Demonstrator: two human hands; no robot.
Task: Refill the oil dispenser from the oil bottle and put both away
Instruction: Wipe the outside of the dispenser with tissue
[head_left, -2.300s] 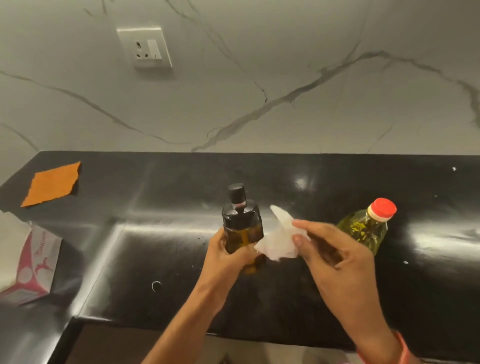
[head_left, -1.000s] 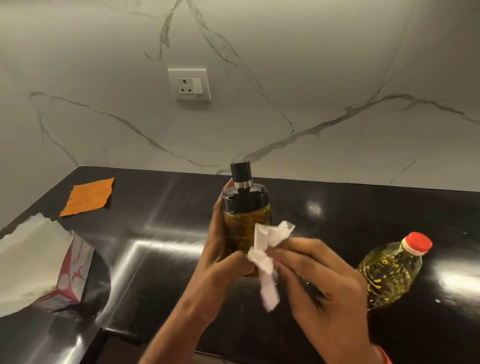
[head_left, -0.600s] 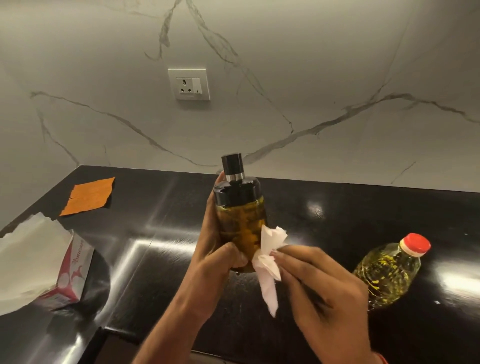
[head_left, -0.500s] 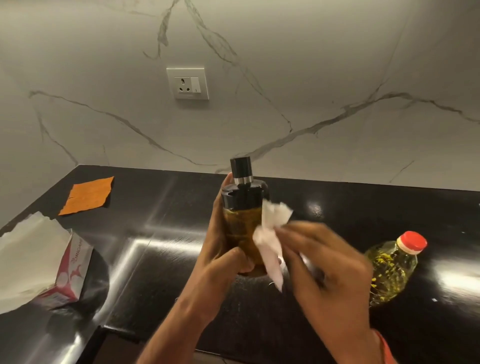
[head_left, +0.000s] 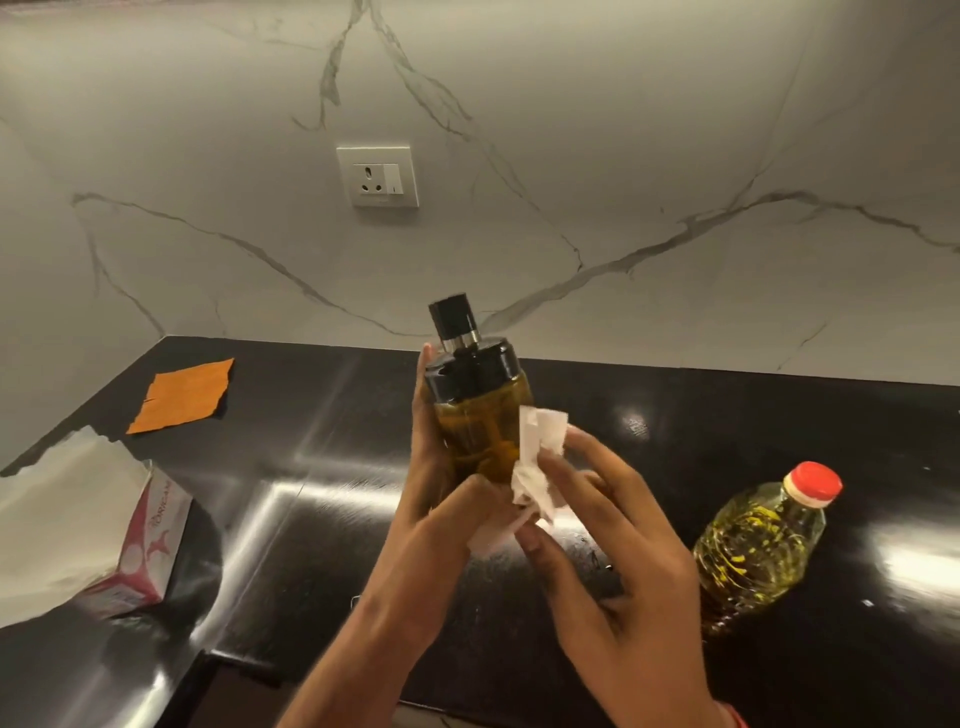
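Observation:
The oil dispenser (head_left: 475, 402), amber glass with a black cap and pump top, is held upright above the black counter (head_left: 322, 467). My left hand (head_left: 441, 499) wraps around its lower body. A crumpled white tissue (head_left: 537, 467) is pressed against the dispenser's right side by my right hand (head_left: 608, 545). The oil bottle (head_left: 763, 540), clear plastic with yellow oil and a red cap, stands on the counter to the right, apart from both hands.
An orange cloth (head_left: 182, 395) lies at the counter's back left. A white-and-pink tissue pack (head_left: 104, 535) sits at the left edge. A wall socket (head_left: 377, 176) is on the marble backsplash. The counter's front edge runs just under my forearms.
The dispenser has been lifted off the counter and turned slightly in my left hand. My right hand has slid the tissue along the glass, from lower down to its right side.

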